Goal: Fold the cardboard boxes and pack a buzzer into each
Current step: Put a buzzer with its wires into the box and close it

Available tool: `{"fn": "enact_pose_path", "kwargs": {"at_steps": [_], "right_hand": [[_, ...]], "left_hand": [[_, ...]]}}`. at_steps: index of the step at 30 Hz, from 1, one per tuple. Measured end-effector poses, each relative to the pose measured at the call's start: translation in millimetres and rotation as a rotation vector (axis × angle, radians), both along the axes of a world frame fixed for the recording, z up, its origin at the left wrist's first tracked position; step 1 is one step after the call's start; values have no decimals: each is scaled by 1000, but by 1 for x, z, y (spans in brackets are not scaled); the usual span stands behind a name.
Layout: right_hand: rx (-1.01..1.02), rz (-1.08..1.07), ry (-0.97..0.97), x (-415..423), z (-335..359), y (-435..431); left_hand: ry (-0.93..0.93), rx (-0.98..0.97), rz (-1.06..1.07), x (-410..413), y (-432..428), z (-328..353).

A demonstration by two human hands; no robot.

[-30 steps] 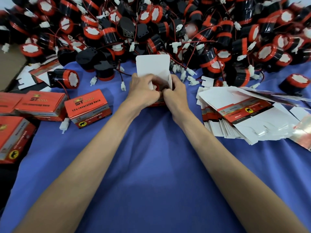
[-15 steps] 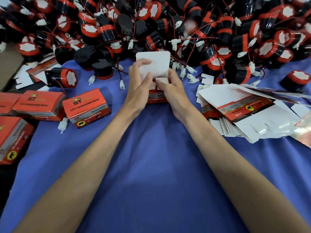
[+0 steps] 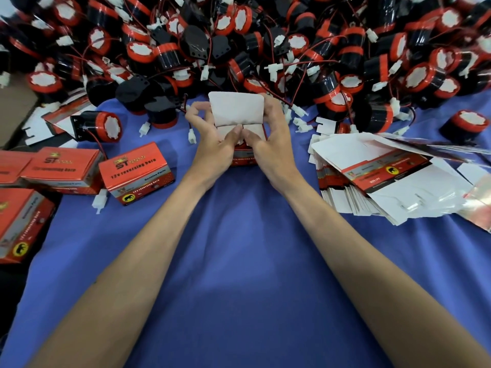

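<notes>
A red cardboard box [image 3: 243, 158] stands on the blue cloth at the centre, its white lid flap [image 3: 236, 107] up. My left hand [image 3: 212, 139] and my right hand [image 3: 268, 139] hold the box from either side. Both thumbs press the two small side flaps [image 3: 243, 128] down together over the opening, and the fingers curl behind the lid flap. What is inside the box is hidden. A large heap of black and red buzzers [image 3: 265, 49] with red wires and white plugs fills the far side.
Several closed red boxes [image 3: 136, 172] sit at the left. A stack of flat unfolded box blanks [image 3: 385, 179] lies at the right. One loose buzzer [image 3: 98, 127] lies at the left, another [image 3: 467, 123] at the far right. Blue cloth [image 3: 239, 261] covers the near table.
The side flaps have been folded in and both thumbs have come together on top of them. The white lid flap has tipped toward me.
</notes>
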State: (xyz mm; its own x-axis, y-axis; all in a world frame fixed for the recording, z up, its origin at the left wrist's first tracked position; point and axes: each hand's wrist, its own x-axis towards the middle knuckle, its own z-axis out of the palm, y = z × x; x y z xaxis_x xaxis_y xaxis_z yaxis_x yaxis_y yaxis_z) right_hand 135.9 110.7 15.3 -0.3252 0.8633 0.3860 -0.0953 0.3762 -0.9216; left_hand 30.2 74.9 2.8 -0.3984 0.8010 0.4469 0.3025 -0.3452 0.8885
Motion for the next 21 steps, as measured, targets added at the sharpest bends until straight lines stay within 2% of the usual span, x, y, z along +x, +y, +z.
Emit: {"fn": "enact_pose_path", "kwargs": {"at_steps": [4,8,12,14,17,21], "right_hand": [[-105,120,133,4,2,-1],[-218,128,196,5,4,0],[-258,86,150,6,5,2],[-209,10,74,6,1,1],[-139,-91,1,4,-4,1],[-150,7,101,6,-3,2]], "left_hand": [[-33,-35,-14,-1,-3,1],[55,-17,33,-2,-3,2],[-194,-51,-148,-4,-10,9],[-258,-66,-159,-2,-10,10],[-194,-104,-112,-1,-9,8],[-121,-81,-102,-1,-10,9]]}}
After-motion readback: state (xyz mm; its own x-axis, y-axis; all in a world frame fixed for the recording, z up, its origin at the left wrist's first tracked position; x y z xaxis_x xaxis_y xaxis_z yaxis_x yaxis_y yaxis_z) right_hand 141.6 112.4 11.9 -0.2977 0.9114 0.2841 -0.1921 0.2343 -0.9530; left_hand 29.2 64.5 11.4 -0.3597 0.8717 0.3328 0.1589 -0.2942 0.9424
